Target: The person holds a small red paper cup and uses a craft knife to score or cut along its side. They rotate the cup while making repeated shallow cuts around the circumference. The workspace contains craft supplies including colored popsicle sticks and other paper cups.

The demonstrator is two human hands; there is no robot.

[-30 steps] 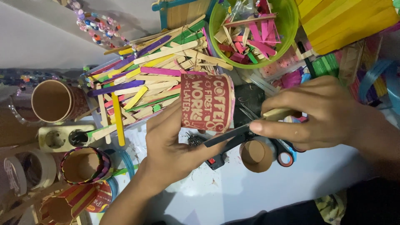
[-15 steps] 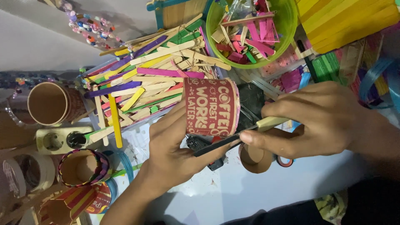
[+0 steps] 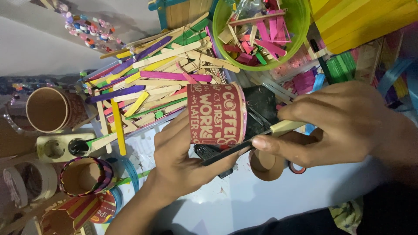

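Observation:
My left hand (image 3: 183, 161) grips a red paper cup (image 3: 217, 114) with white lettering, held on its side above the table. My right hand (image 3: 344, 124) holds a utility knife (image 3: 261, 135) with a pale handle and dark blade. The blade lies against the lower edge of the cup, near my left fingertips. A cut brown paper ring (image 3: 266, 165) lies on the table just below the knife.
A heap of coloured craft sticks (image 3: 148, 87) lies behind the cup. A green bowl (image 3: 300, 26) holds stick offcuts. Brown paper cups (image 3: 50, 109), a stick-covered cup (image 3: 85, 176), a white socket strip (image 3: 56, 148) and beads (image 3: 87, 28) sit at the left. Yellow stick panels (image 3: 361, 21) lie far right.
The cup has turned and shifted slightly right in my left hand. The knife has slid leftward along the cup's lower edge.

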